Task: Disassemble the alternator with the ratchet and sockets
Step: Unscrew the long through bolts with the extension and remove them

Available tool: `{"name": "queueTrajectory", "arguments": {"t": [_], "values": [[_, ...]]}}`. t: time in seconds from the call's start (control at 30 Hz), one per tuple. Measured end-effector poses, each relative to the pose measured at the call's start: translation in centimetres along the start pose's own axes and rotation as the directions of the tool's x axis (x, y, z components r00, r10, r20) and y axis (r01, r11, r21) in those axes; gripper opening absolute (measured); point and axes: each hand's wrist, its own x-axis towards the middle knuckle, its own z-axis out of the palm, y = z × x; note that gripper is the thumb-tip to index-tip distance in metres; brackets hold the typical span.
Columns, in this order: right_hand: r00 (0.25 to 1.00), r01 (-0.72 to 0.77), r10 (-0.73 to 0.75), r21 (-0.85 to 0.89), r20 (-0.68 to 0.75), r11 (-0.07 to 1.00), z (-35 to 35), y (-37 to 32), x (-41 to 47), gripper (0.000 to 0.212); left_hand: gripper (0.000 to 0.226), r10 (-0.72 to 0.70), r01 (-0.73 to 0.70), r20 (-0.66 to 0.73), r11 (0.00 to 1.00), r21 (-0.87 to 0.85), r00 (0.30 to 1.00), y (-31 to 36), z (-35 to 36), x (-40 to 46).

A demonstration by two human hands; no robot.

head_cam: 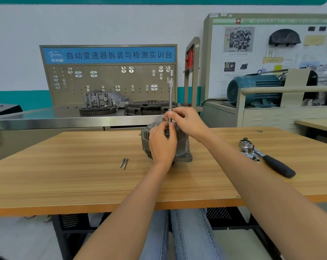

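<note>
The grey alternator (pixel 183 145) stands on the wooden table (pixel 84 181), mostly hidden behind my hands. A long silver extension bar (pixel 171 91) rises upright from its top. My right hand (pixel 185 119) pinches the bar near its lower end. My left hand (pixel 162 145) is in front of the housing, fingers curled around the bar's base; what sits beneath them is hidden. Two removed bolts (pixel 124 163) lie on the table to the left. The ratchet (pixel 267 157) with its black handle lies to the right, with small sockets (pixel 252 153) beside its head.
Behind the table stands a steel bench (pixel 46 117) with a pegboard (pixel 110 76), a gearbox housing, a gear ring and a clutch plate. A blue electric motor (pixel 252 89) and a training display are at the back right. My legs show under the table.
</note>
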Motion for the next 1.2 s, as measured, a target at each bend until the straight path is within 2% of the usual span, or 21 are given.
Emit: {"name": "queueTrajectory", "arguments": {"t": [0.13, 0.23, 0.3, 0.43, 0.6, 0.8, 1.03, 1.1, 1.2], "values": [[0.999, -0.033, 0.033, -0.038, -0.004, 0.999, 0.2, 0.1, 0.1, 0.027, 0.013, -0.049, 0.048, -0.019, 0.998, -0.036, 0.999, 0.2, 0.0, 0.1], [0.993, -0.081, 0.077, -0.036, -0.091, 0.996, 0.7, 0.1, 0.1, 0.035, 0.013, -0.076, 0.075, -0.013, 0.996, -0.040, 0.997, 0.3, -0.1, 0.2], [0.985, -0.088, 0.090, 0.015, -0.149, 0.996, 0.8, 0.3, 0.1, 0.029, 0.015, -0.074, 0.073, -0.015, 0.996, -0.043, 0.997, 0.3, -0.1, 0.2], [0.993, -0.036, 0.042, 0.057, -0.110, 0.998, 0.5, 0.3, -0.1, 0.011, 0.016, -0.057, 0.056, -0.013, 0.997, -0.056, 0.998, 0.6, -0.2, 0.0], [0.998, 0.002, -0.005, -0.040, -0.066, 0.999, 0.4, 0.3, 0.0, 0.024, 0.015, -0.028, 0.028, -0.017, 0.998, -0.051, 0.999, 0.4, -0.2, -0.1], [0.994, -0.017, 0.000, -0.155, -0.111, 0.988, 0.8, 0.4, 0.1, 0.029, 0.017, -0.080, 0.077, -0.037, 0.995, -0.060, 0.996, 0.2, 0.2, 0.1], [0.998, -0.029, 0.022, -0.122, -0.056, 0.992, 0.6, 0.4, 0.1, 0.031, 0.014, -0.095, 0.092, -0.052, 0.995, -0.049, 0.994, 0.1, 0.3, 0.2], [0.994, -0.055, 0.047, -0.075, -0.101, 0.996, 0.8, 0.4, 0.1, 0.031, 0.014, -0.103, 0.099, -0.056, 0.993, -0.064, 0.993, 0.2, 0.3, 0.2], [0.976, -0.066, 0.071, 0.031, -0.204, 0.997, 1.1, 0.4, -0.1, 0.019, 0.017, -0.095, 0.089, -0.067, 0.993, -0.079, 0.993, 0.3, 0.3, 0.2]]}}
